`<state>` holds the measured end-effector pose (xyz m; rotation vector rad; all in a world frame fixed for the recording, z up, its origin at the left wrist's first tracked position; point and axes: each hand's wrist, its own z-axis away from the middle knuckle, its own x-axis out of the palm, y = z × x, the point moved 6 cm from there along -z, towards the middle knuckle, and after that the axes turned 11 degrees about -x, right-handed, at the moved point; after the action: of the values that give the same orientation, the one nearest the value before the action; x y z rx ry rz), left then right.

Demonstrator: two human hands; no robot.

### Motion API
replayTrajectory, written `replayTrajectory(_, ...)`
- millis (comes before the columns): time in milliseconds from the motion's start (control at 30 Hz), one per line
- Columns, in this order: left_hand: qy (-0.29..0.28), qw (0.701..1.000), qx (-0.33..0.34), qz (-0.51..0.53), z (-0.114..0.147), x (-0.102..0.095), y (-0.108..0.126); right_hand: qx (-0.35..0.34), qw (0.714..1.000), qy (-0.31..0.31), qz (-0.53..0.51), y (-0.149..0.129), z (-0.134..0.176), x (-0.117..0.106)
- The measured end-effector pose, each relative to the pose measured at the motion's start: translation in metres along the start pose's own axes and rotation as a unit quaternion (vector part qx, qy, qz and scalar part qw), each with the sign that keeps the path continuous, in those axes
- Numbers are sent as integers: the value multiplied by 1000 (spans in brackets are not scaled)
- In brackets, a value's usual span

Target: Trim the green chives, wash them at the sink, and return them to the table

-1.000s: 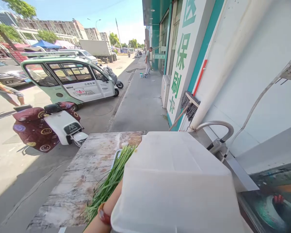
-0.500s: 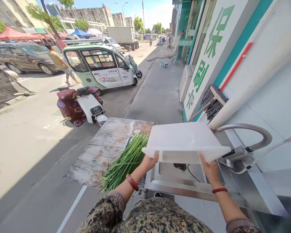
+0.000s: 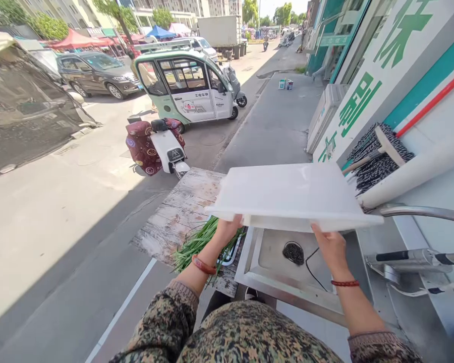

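Note:
A white plastic tub is held up in front of me, tilted, over the steel sink. My left hand grips its near rim on the left, fingers partly hidden beneath it. On the right, my right hand is closed on the same rim, thumb at the edge. Long green stalks, like garlic chives or scallions, lie on the worn wooden board beside my left forearm, partly covered by the tub. A white-rimmed tray shows under them. Down in the sink are a dark round tangle and a thin black cord.
The wooden board adjoins the sink's left side. A faucet with a curved metal spout stands at right. Mops lean by the wall. Beyond the board is a scooter, with a small three-wheeled vehicle behind it.
The tub has come nearer and covers more of the stalks and board. More of the sink basin shows below it. My view has turned toward the left and down.

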<state>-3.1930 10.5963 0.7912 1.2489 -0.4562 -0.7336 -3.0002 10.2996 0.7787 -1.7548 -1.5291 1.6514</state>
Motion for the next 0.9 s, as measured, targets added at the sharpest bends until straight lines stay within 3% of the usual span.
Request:
replayTrajectory(133,73,983,-89,142,2,-78,19,-78,994,-19,-80,-63,-27,37)
replayTrajectory(200,126,961,-112,218,5,-121,21,-91,989,-36,-111,-77,-24,66)
replayTrajectory(333,247,907,-145,309,0,-200,-5,-4,974,-140,-180,-60,18,143)
replayTrajectory(433,301,870,-215,325,-11,-242,-44,75,953,-208,-206,-40,59,195)
replayTrajectory(533,306,851,-290,315,-21,-264,-84,129,936,-238,-227,-28,87,231)
replayTrajectory(667,299,840,-338,301,-33,-275,-126,175,919,-254,-247,-25,103,266)
replayTrajectory(900,251,850,-364,288,-56,-282,-161,295,899,-209,-247,-32,120,291)
